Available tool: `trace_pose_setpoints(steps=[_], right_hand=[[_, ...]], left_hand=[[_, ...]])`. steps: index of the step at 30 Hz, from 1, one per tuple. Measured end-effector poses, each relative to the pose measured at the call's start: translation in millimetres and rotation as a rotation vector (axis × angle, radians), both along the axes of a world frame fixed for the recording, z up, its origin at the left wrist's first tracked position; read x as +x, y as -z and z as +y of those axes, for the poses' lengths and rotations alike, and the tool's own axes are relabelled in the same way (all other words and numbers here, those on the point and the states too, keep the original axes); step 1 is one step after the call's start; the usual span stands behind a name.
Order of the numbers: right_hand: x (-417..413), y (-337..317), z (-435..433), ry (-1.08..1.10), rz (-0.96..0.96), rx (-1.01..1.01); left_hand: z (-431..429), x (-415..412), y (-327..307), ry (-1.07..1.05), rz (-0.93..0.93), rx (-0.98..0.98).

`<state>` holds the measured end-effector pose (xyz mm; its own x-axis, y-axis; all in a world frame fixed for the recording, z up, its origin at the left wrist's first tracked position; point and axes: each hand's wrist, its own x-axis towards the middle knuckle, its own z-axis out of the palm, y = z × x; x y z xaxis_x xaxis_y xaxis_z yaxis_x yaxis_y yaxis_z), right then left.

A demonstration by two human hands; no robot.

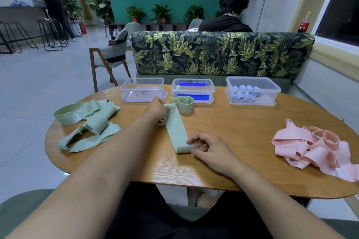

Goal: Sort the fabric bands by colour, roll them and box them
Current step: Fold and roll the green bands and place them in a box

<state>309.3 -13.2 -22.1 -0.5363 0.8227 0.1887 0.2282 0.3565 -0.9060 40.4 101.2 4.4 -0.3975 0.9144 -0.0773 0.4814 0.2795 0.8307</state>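
Note:
A green fabric band (175, 129) lies flat and stretched out on the wooden table (229, 137). My left hand (157, 110) grips its far end. My right hand (208, 148) pinches its near end, which is folded over. A heap of green bands (87, 122) lies at the left, a heap of pink bands (314, 149) at the right. One loose green loop (184, 104) stands by the middle box. Along the far edge stand three clear boxes: the left box (142, 89), the middle box (193, 91) with a green roll inside, and the right box (252, 90) with several pale blue rolls.
A leaf-patterned sofa back (221, 54) rises behind the table, with a seated person (227, 15) beyond it. A wooden chair (110, 58) stands at the far left of the table. Another person (54, 11) stands at a counter far left.

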Motion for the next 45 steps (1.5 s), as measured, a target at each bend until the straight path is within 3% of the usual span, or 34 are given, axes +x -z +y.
trace_pose_setpoints(steps=[8,14,19,23,30,37,41,45], right_hand=[[9,8,-9,-0.113,-0.177,0.284],[10,10,-15,-0.045,-0.027,0.264],[16,10,-19,-0.004,0.082,0.24],[12,14,-17,-0.061,0.003,0.211],[9,19,-11,-0.094,-0.189,0.404],[9,23,-16,-0.087,-0.17,0.43],[10,21,-19,-0.128,-0.207,0.454],[10,21,-19,-0.152,-0.233,0.48]], left_hand=[[12,3,10,-0.007,-0.197,0.069],[19,-3,17,-0.116,-0.185,0.109],[13,-6,24,-0.12,-0.048,0.167],[5,-4,34,-0.029,0.166,0.22],[-44,-2,39,-0.04,0.195,0.247],[-156,22,43,0.286,0.146,0.252],[-204,32,37,0.366,0.126,0.314],[-228,35,41,0.575,0.264,0.406]])
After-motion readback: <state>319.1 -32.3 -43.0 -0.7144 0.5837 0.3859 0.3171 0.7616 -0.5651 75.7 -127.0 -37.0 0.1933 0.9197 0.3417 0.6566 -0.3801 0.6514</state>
